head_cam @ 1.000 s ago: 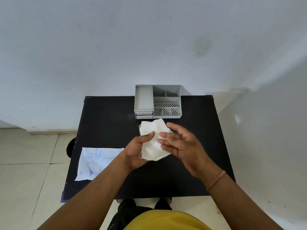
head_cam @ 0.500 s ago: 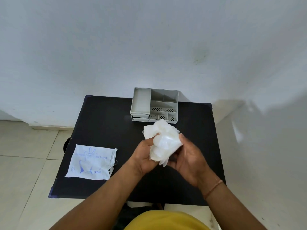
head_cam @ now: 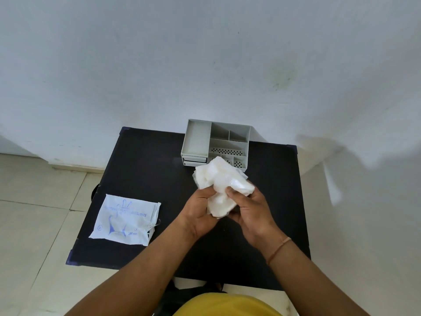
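A crumpled white bundle of thin plastic gloves [head_cam: 219,181] is held above the black table [head_cam: 141,179]. My left hand [head_cam: 200,210] grips its lower left side with the thumb on top. My right hand [head_cam: 252,210] holds the right side, thumb pressed into the bundle and fingers curled underneath. A flat white glove packet with blue print [head_cam: 126,221] lies on the table's left front part.
A grey compartment organiser [head_cam: 216,144] stands at the table's far edge against the white wall, just behind the bundle. Tiled floor lies to the left. My yellow shirt shows at the bottom edge.
My right hand went from open beside the bundle to gripping it. Both hands lifted and crumpled the bundle, and the view shifted a little.
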Available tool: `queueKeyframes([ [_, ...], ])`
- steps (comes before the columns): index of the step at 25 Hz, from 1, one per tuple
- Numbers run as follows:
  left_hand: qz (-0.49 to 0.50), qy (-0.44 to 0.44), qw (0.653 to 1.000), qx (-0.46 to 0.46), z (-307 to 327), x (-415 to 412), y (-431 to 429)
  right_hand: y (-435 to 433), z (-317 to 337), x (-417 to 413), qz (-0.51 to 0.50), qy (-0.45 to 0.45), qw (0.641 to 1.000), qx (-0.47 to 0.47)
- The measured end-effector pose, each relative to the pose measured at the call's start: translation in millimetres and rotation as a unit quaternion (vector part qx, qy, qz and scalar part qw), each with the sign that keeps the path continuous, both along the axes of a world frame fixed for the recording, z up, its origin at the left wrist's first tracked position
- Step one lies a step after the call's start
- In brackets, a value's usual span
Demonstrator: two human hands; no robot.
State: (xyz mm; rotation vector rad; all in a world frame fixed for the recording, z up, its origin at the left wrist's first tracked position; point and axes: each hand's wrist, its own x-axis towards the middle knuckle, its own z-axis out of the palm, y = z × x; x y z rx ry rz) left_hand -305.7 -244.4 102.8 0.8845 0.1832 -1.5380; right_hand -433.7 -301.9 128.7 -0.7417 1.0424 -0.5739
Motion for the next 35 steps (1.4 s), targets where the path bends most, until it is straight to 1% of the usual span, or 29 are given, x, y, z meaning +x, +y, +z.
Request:
queueKeyframes([
  [2,-0.029,-0.08,0.996,-0.021,0.9,7.3,-1.1,-4.6,-2.5,-1.1,-0.008,0.017,1.0,0.012],
  [4,-0.062,-0.159,0.985,-0.02,-1.6,21.5,-2.6,-10.6,-4.7,-5.2,-0.015,0.02,0.999,0.031],
  [6,-0.097,-0.18,0.979,-0.007,1.0,39.3,-3.2,-17.6,-4.6,-11.8,0.006,0.016,0.999,0.045],
  [8,-0.154,-0.196,0.968,-0.002,11.1,54.6,-3.3,-25.2,-3.1,-20.0,0.057,0.024,0.997,0.047],
  [10,-0.219,-0.246,0.944,0.017,21.4,64.7,-5.4,-31.0,-2.8,-27.1,0.111,0.041,0.992,0.039],
  [12,-0.273,-0.306,0.911,0.031,24.6,67.9,-8.1,-33.4,-2.5,-30.1,0.136,0.053,0.989,0.028],
  [13,-0.284,-0.327,0.901,0.034,25.2,67.2,-9.1,-34.0,-2.5,-31.0,0.137,0.052,0.989,0.025],
  [14,-0.284,-0.336,0.897,0.036,25.4,66.3,-9.3,-34.6,-3.3,-32.3,0.136,0.047,0.989,0.026],
  [16,-0.269,-0.336,0.902,0.034,25.1,64.8,-7.6,-35.1,-3.9,-34.2,0.14,0.023,0.989,0.045],
  [18,-0.26,-0.308,0.915,0.027,25.7,64.7,-3.7,-34.2,-3.7,-36.4,0.158,0.009,0.985,0.063],
  [19,-0.264,-0.293,0.919,0.024,25.3,65.2,-2.2,-33.9,-3.7,-37.5,0.163,0.018,0.985,0.058],
  [20,-0.273,-0.288,0.918,0.021,24.3,65.5,-1.3,-33.6,-3.7,-38.2,0.168,0.029,0.984,0.045],
  [22,-0.29,-0.309,0.906,0.021,20.0,66.6,-0.4,-33.0,-6.0,-37.7,0.181,0.046,0.982,0.021],
  [23,-0.293,-0.32,0.901,0.021,17.8,67.0,-0.6,-32.6,-6.8,-36.7,0.186,0.05,0.981,0.015],
  [25,-0.284,-0.325,0.901,0.029,17.2,66.2,-0.9,-32.3,-8.9,-35.5,0.182,0.053,0.982,0.02],
  [27,-0.262,-0.318,0.91,0.04,15.7,64.1,0.1,-33.7,-9.2,-37.6,0.18,0.013,0.982,0.056],
  [29,-0.231,-0.309,0.921,0.055,13.2,63.2,3.0,-35.0,-3.7,-41.3,0.2,-0.039,0.974,0.102],
  [30,-0.221,-0.3,0.926,0.058,12.5,63.5,5.2,-35.5,-1.8,-43.0,0.206,-0.042,0.972,0.107],
  [33,-0.242,-0.242,0.939,0.036,12.9,65.9,12.7,-34.0,-0.9,-41.2,0.214,0.026,0.975,0.048],
  [35,-0.255,-0.236,0.937,0.028,12.4,67.5,15.9,-32.1,-2.2,-39.3,0.229,0.054,0.972,0.019],
])
